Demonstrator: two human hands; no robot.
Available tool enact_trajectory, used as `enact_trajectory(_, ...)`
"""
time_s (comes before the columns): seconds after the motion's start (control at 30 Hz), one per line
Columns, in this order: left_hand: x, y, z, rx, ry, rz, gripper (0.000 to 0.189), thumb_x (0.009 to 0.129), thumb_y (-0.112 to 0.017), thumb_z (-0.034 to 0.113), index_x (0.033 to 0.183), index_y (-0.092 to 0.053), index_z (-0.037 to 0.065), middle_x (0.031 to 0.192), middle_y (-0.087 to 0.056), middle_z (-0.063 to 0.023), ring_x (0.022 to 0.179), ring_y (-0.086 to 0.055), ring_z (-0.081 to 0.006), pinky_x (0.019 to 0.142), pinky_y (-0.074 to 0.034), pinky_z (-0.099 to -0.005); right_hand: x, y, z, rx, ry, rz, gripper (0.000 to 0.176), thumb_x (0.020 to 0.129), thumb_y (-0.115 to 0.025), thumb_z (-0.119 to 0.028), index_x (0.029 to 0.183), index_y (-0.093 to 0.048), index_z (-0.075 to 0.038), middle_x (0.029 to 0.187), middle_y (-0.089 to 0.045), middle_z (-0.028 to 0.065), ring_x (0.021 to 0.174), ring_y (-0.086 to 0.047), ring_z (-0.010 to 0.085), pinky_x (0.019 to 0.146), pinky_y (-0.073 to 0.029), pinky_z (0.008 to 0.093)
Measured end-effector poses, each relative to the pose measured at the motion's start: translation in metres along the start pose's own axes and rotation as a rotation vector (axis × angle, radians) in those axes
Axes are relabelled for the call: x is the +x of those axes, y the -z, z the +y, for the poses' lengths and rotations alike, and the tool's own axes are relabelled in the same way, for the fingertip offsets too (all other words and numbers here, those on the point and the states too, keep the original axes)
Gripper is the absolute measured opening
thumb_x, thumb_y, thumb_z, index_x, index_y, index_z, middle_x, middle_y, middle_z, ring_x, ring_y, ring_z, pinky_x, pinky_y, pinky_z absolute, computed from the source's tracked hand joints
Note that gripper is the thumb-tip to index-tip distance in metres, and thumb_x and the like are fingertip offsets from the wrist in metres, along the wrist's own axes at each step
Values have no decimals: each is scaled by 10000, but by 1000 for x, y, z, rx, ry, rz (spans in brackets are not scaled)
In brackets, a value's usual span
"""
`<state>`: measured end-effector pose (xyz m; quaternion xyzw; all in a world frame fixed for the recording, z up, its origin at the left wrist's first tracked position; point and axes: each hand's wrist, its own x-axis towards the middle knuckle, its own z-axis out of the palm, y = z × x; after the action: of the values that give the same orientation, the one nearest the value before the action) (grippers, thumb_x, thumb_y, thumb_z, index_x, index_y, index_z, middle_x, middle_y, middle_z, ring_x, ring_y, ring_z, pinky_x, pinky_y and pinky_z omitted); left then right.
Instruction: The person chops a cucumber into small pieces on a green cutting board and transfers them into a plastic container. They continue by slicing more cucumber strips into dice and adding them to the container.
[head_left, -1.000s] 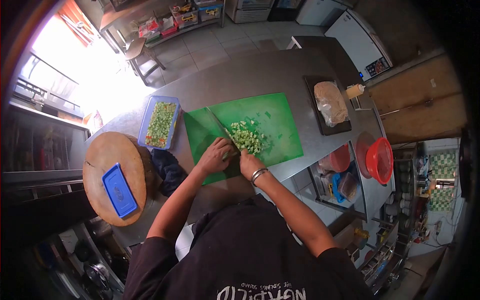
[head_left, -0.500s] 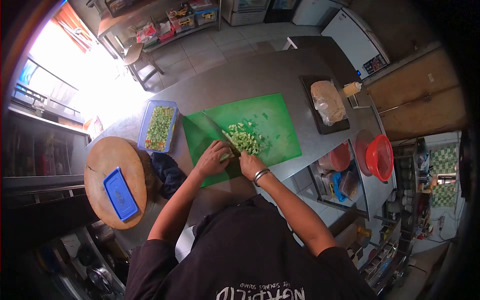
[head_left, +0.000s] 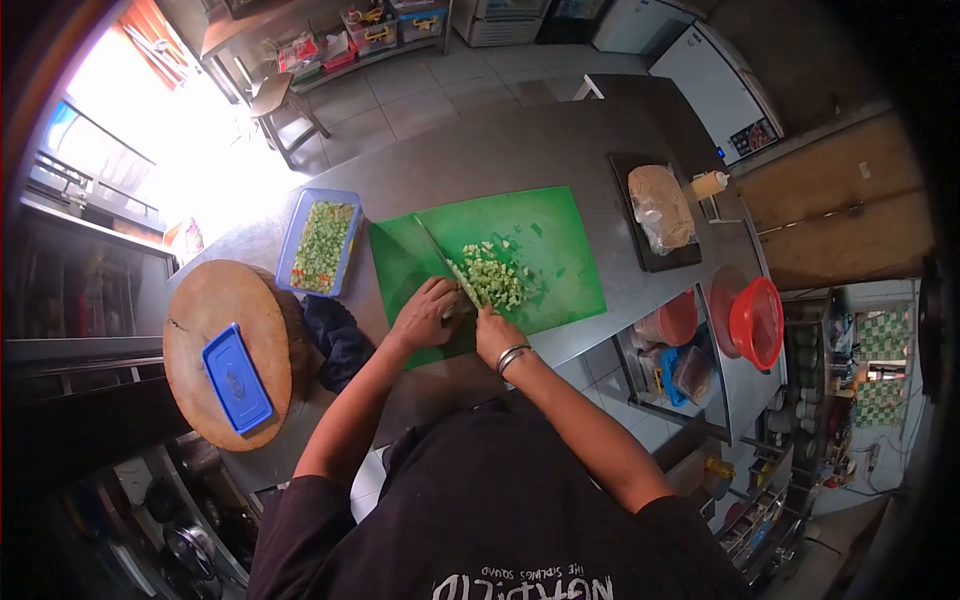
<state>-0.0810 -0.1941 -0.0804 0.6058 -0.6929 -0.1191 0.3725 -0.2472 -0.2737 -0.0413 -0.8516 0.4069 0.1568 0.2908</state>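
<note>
On the green cutting board (head_left: 550,230) my right hand (head_left: 497,335), with bangles at the wrist, is closed round the handle of a knife (head_left: 437,245). Its blade points away toward the board's far left part. Just left of the blade, my left hand (head_left: 425,312) is closed on a pale green vegetable piece (head_left: 455,310), partly hidden by the fingers. Chopped green pieces (head_left: 490,275) lie in a heap right of the knife. A clear-blue container (head_left: 283,250) of diced vegetables stands left of the board.
A round wooden block (head_left: 200,300) with a blue lid (head_left: 238,378) on it stands at the left, beside a dark cloth (head_left: 335,340). On the right are a dark tray (head_left: 670,262) with a wrapped bag (head_left: 660,205), a bottle (head_left: 709,184) and a red basket (head_left: 765,322).
The knife blade has shifted slightly and stands a little more upright along the heap. My right hand has moved slightly left and nearer to me. The whole view has shifted a little.
</note>
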Motion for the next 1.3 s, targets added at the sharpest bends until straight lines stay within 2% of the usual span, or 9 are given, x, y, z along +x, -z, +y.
enact_trajectory(0.13,-1,2,1,-2,18,-7,288,748,-742,132,1009,-640,63,1157,-596,-141,1138,-546,-352,992,-473,-424,7,-8,7,0,-6,-23,352,933,-449,-49,1251,-479,99,1044,-690,322,1001,-691,441,855,-572,504)
enact_trajectory(0.2,1,1,-3,1,17,-23,292,750,-739,126,1019,-645,64,1163,-594,-135,1142,-546,-350,994,-475,-422,10,-2,11,-35,90,34,350,1002,-428,-140,1234,-463,119,914,-683,334,888,-684,479,777,-553,547)
enact_trajectory(0.33,-4,0,-2,16,-20,8,395,680,-749,94,1057,-635,75,1216,-590,-116,1164,-541,-348,1008,-476,-424,0,8,4,-72,92,-7,330,1013,-427,-156,1209,-473,105,904,-686,323,875,-683,479,766,-550,549)
enact_trajectory(0.4,-3,-2,-2,36,-11,1,386,689,-753,99,1056,-636,75,1213,-591,-115,1161,-542,-346,1004,-478,-421,8,-8,5,-18,24,4,355,942,-438,-60,1258,-484,93,1046,-694,314,995,-693,439,858,-572,497)
enact_trajectory(0.53,-3,1,0,10,-26,-9,355,718,-759,94,1052,-640,73,1180,-600,-112,1157,-546,-343,992,-483,-417,7,-7,4,-11,16,-10,415,939,-452,-61,1322,-458,98,1048,-694,314,1005,-693,432,867,-571,487)
enact_trajectory(0.63,-1,2,2,0,-30,24,345,717,-760,79,1040,-639,78,1158,-604,-111,1153,-549,-341,987,-485,-415,-3,17,-1,-49,54,-28,315,1033,-430,-198,1172,-481,80,959,-685,326,925,-677,475,812,-548,539)
enact_trajectory(0.83,-1,-2,-2,-22,3,37,349,708,-761,68,1032,-634,74,1147,-603,-120,1139,-555,-350,977,-486,-424,14,-28,19,19,96,49,317,1025,-419,-197,1162,-504,76,935,-689,315,898,-681,476,789,-550,548)
enact_trajectory(0.93,-3,6,8,2,-5,59,347,698,-767,71,1014,-626,65,1138,-601,-122,1128,-558,-351,972,-484,-436,5,-10,7,19,53,23,351,953,-421,-96,1242,-507,84,979,-699,312,940,-697,458,840,-569,523)
enact_trajectory(1.3,-9,1,1,-1,-22,76,268,716,-719,44,961,-612,70,1085,-594,-119,1060,-567,-343,920,-489,-431,-4,11,-12,-114,63,-34,353,950,-424,-81,1248,-503,91,1034,-701,300,987,-702,424,845,-573,502)
